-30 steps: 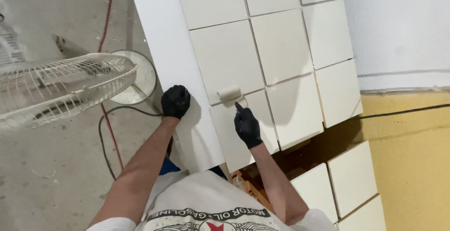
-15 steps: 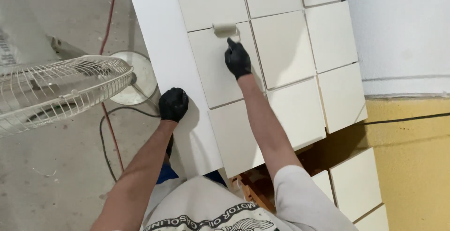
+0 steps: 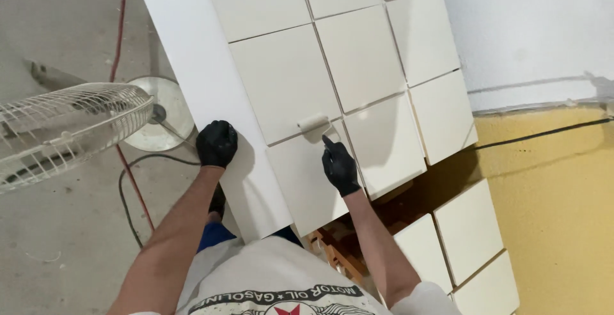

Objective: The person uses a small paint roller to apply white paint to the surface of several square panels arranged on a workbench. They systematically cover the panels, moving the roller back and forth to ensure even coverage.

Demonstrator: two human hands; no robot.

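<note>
head view: right hand [image 3: 339, 169], black-gloved, is closed around the handle of a small paint roller [image 3: 313, 123], which lies on a cream panel [image 3: 286, 81]. left hand [image 3: 217, 143], also gloved, rests fingers curled on the long white board [image 3: 211, 91], holding nothing.

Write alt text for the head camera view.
A black-gloved right hand holds a small white paint roller on cream square panels; the black-gloved left hand rests on a long white board. A white floor fan stands left.
</note>
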